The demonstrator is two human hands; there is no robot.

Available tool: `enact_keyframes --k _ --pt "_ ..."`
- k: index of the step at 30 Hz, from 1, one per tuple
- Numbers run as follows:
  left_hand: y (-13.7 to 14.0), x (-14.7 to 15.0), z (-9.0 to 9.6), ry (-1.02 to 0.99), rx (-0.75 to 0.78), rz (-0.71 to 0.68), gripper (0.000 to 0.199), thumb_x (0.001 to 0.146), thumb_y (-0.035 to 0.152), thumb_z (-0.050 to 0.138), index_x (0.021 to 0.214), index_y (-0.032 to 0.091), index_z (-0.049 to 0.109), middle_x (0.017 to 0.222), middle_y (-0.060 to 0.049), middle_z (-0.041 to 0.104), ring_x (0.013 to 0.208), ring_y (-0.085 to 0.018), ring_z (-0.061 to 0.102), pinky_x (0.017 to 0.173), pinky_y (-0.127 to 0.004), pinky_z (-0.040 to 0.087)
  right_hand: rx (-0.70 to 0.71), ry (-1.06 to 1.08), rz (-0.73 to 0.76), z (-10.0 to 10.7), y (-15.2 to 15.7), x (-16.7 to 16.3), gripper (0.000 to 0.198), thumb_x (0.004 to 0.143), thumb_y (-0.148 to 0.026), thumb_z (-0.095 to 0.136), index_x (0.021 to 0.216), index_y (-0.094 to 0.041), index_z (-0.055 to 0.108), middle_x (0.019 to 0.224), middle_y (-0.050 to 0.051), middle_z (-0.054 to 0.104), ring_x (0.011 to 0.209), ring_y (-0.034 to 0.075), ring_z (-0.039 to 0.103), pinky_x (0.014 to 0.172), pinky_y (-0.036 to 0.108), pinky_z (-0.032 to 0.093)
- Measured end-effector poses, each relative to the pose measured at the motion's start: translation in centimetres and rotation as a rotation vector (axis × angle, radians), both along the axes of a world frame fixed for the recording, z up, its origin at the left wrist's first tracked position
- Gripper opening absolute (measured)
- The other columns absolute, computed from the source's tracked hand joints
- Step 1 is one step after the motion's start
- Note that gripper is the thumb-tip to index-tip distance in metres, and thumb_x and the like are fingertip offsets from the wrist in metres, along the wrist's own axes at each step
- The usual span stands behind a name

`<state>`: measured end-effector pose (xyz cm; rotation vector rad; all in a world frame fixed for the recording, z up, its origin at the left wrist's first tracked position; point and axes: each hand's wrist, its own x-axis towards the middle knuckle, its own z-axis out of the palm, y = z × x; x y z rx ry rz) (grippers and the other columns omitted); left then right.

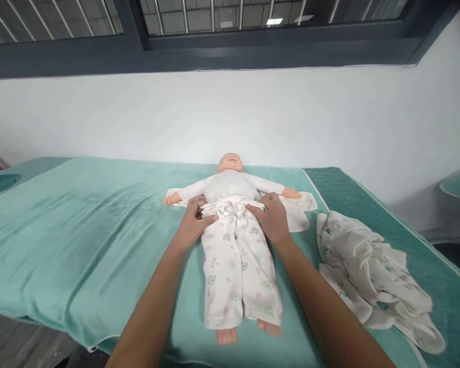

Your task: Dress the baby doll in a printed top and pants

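A baby doll (230, 162) lies on its back, arms spread, head toward the wall. White printed baby pants (233, 260) cover its legs, with the feet showing below the cuffs. My left hand (194, 220) pinches the waistband on the left side, thumb over the cloth. On the other side my right hand (273, 215) grips the same waistband. The waistband is bunched across the doll's belly. Beneath the doll's arms, an opened white baby top (296, 217) is spread out on the right.
A crumpled heap of white printed baby clothes (368, 266) lies to the right. Green cloth (99, 245) covers the table, with a darker green cloth (414, 266) along the right. Behind stand a white wall (138, 117) and a dark-framed barred window (230, 53).
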<state>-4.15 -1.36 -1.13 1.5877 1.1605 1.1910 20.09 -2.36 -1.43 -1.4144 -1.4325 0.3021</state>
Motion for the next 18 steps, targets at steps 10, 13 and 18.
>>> enact_keyframes --k 10,13,18 --pt "2.4 1.6 0.1 0.085 0.162 0.141 0.026 0.077 0.039 0.071 0.087 0.021 0.054 0.134 -0.007 0.048 0.121 -0.023 0.05 0.093 -0.032 0.043 -0.038 -0.024 -0.154 -0.7 1.5 -1.3 0.038 0.084 -0.053 0.061 0.065 -0.022 0.052 0.088 0.001 0.051 0.081 0.02 0.052 0.076 0.034 0.038" --pt "1.9 2.0 0.5 0.121 0.234 0.195 0.022 0.078 0.037 0.07 0.084 0.021 0.056 0.128 -0.008 0.048 0.119 -0.023 0.05 0.095 -0.033 0.043 -0.082 -0.043 -0.135 -0.9 1.7 -1.1 0.038 0.085 -0.055 0.058 0.066 -0.022 0.053 0.089 0.002 0.05 0.081 0.02 0.051 0.078 0.034 0.038" --pt "-1.5 2.3 1.0 0.221 0.337 0.249 0.02 0.082 0.036 0.067 0.075 0.021 0.056 0.1 -0.004 0.055 0.101 -0.02 0.055 0.095 -0.034 0.043 -0.157 -0.118 -0.175 -1.0 1.3 -0.8 0.035 0.089 -0.051 0.051 0.07 -0.021 0.055 0.094 0.004 0.052 0.082 0.021 0.049 0.073 0.033 0.035"
